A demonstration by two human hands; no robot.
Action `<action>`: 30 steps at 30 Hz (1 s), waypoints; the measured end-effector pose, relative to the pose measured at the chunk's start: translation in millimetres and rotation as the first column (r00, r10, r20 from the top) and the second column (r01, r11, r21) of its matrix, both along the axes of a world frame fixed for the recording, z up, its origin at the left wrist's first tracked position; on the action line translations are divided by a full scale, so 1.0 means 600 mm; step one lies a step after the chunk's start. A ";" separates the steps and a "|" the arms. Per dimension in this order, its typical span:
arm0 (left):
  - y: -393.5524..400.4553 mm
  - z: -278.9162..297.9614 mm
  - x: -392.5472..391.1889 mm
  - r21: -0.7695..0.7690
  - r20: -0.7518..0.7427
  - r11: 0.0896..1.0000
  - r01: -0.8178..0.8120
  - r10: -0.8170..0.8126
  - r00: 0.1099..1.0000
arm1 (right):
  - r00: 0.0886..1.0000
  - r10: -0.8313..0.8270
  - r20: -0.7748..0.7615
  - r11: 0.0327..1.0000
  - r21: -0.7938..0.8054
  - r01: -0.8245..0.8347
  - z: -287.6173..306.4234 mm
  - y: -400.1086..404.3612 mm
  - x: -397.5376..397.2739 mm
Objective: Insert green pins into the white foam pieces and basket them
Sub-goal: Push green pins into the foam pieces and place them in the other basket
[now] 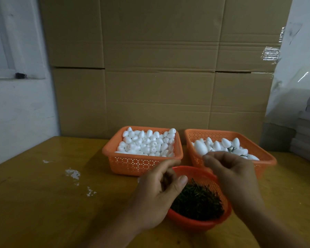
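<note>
Head cam, wide-angle; looks fwd and down, close over table point(43, 203); facing cardboard wall point(159, 68).

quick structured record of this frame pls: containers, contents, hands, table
left basket: orange perforated plastic basket, full of plain white egg-shaped foam pieces
right basket: orange perforated plastic basket, white foam pieces with green pins fitted
near bowl: round red mesh bowl of dark green pins
left hand: over bowl's left rim, fingers curled; contents unclear
right hand: above bowl's right side, fingers curled; contents unclear
table: yellow-brown wooden tabletop, white foam crumbs
</note>
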State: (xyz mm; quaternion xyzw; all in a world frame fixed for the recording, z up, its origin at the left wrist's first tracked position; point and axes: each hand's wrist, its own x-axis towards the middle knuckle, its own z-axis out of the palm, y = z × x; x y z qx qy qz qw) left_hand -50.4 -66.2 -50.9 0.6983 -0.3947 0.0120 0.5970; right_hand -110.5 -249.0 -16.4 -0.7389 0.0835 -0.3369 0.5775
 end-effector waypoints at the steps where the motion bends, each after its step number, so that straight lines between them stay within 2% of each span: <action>1: 0.000 -0.001 0.000 0.019 0.022 1.000 -0.013 0.013 1.000 | 0.996 -0.086 -0.018 0.995 -0.051 0.085 0.002 -0.023 0.012; 3: 0.000 -0.003 -0.001 0.053 0.050 0.998 -0.028 0.026 0.998 | 0.969 -0.239 -0.065 0.961 -0.159 0.227 0.001 -0.073 0.038; 5: 0.000 -0.005 -0.001 0.079 0.072 0.996 -0.039 0.033 0.997 | 0.927 -0.347 -0.141 0.909 -0.295 0.295 -0.004 -0.120 0.061; 8: 0.000 -0.004 -0.003 0.094 0.093 0.994 -0.050 0.041 0.995 | 0.862 -0.465 -0.202 0.802 -0.509 0.313 -0.010 -0.166 0.082; 12: -0.001 -0.003 -0.004 0.090 0.098 0.994 -0.056 0.047 0.994 | 0.796 -0.542 -0.270 0.699 -0.670 0.249 -0.001 -0.182 0.102; 17: 0.001 -0.002 -0.003 0.106 0.085 0.993 -0.057 0.048 0.995 | 0.707 -0.609 -0.359 0.657 -0.729 0.196 0.017 -0.184 0.125; 24: 0.002 -0.004 0.000 0.102 0.108 0.992 -0.074 0.063 0.992 | 0.659 -0.648 -0.382 0.651 -0.727 0.218 0.025 -0.170 0.130; 28: 0.002 -0.003 0.005 0.105 0.118 0.992 -0.063 0.051 0.992 | 0.730 -0.632 -0.259 0.638 -0.709 0.301 0.021 -0.158 0.106; 30: 0.002 -0.004 0.007 0.109 0.132 0.992 -0.068 0.053 0.990 | 0.787 -0.578 -0.214 0.680 -0.660 0.320 0.022 -0.139 0.089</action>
